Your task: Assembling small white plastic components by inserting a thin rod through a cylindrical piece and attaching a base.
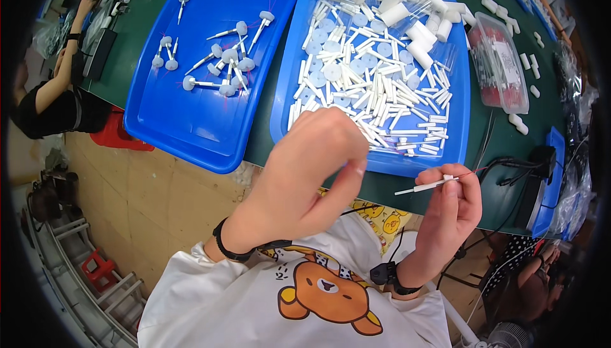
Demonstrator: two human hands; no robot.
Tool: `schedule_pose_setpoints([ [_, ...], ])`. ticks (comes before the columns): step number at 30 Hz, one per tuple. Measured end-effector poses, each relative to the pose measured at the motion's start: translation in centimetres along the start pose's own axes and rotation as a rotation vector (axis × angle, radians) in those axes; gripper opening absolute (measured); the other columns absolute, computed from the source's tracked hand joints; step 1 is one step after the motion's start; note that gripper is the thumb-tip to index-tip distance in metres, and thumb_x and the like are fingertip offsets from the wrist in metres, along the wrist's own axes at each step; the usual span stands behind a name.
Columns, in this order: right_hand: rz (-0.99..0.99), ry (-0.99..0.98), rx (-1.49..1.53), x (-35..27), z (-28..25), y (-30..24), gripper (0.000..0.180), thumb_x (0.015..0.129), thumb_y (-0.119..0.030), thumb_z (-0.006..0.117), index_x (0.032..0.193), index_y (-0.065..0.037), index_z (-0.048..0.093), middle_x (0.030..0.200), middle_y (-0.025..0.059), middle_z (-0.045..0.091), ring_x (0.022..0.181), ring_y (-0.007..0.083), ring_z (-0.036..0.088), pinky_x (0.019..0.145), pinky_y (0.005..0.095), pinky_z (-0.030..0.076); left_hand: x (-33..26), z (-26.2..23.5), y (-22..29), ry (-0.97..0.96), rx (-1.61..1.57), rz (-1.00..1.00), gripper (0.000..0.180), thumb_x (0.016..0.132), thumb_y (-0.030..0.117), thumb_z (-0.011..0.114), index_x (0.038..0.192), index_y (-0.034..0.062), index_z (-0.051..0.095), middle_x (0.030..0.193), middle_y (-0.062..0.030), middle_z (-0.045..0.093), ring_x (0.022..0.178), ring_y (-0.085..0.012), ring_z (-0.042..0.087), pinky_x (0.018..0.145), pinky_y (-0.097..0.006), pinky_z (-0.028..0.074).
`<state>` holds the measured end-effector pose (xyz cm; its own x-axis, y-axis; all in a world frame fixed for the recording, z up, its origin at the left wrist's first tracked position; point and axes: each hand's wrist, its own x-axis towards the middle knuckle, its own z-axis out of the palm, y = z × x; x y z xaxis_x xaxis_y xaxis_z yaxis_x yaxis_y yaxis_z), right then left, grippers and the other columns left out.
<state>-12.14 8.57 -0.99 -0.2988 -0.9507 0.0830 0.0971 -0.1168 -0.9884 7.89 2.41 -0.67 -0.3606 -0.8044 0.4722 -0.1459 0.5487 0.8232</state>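
Observation:
My right hand pinches a thin metal rod between thumb and fingers. White tube pieces are threaded on the rod, and a fine red wire sticks out past my fingers. My left hand hangs over the near edge of the blue parts tray, back of the hand up. Its fingers are curled in toward the thumb, and whatever they hold, if anything, is hidden. Many short white tubes and pale grey-blue discs lie loose in that tray.
A second blue tray at left holds several rod pieces with disc heads. Thicker white cylinders pile up at the parts tray's far end. A clear plastic box stands on the green table at right. Another person's arm is at far left.

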Motion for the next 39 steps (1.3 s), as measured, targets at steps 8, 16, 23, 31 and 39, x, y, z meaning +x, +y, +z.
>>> schedule_pose_setpoints([
  [8,0.013,-0.028,-0.026,-0.2,0.3,0.0,0.016,0.096,-0.004,0.053,0.109,0.005,0.056,0.091,0.0188,0.071,0.084,0.0167,0.066,0.079,0.0258,0.047,0.2,0.6,0.5,-0.007,0.042,0.130,0.028,0.076,-0.014,0.055,0.092,0.0083,0.048,0.081,-0.0089,0.060,0.066,-0.0184,0.052,0.063,-0.031,0.039],
  [16,-0.006,-0.028,-0.052,0.1,0.1,0.4,0.018,0.095,-0.002,0.053,0.111,0.006,0.057,0.087,0.0158,0.069,0.078,0.0148,0.064,0.076,0.0246,0.047,0.3,0.8,-0.3,0.111,0.227,-0.085,0.028,0.077,-0.009,0.061,0.099,0.0046,0.055,0.083,-0.0089,0.057,0.069,-0.0218,0.055,0.066,-0.034,0.042],
  [23,-0.023,-0.037,-0.108,0.3,0.4,0.8,0.028,0.091,0.005,0.054,0.118,0.010,0.060,0.100,0.0155,0.067,0.074,0.0149,0.062,0.068,0.0249,0.048,1.4,0.6,-3.6,0.130,0.751,-0.219,0.014,0.076,0.005,0.074,0.087,0.0035,0.066,0.085,-0.0087,0.057,0.081,-0.0280,0.058,0.071,-0.036,0.044],
  [31,0.010,-0.077,-0.150,0.4,1.1,0.7,0.030,0.089,0.008,0.058,0.119,0.010,0.060,0.102,0.0142,0.066,0.076,0.0150,0.062,0.069,0.0259,0.049,2.5,0.1,-4.0,-0.020,0.759,-0.185,0.016,0.074,0.010,0.077,0.087,0.0049,0.068,0.083,-0.0066,0.058,0.079,-0.0254,0.057,0.074,-0.036,0.043],
  [39,0.052,-0.048,-0.175,0.1,1.6,-0.2,0.027,0.083,0.009,0.066,0.110,0.007,0.062,0.087,0.0080,0.065,0.077,0.0127,0.061,0.076,0.0262,0.047,2.1,-0.3,-3.1,0.118,0.499,-0.318,0.025,0.075,-0.002,0.074,0.096,0.0009,0.061,0.086,-0.0076,0.065,0.083,-0.0233,0.064,0.074,-0.032,0.049],
])
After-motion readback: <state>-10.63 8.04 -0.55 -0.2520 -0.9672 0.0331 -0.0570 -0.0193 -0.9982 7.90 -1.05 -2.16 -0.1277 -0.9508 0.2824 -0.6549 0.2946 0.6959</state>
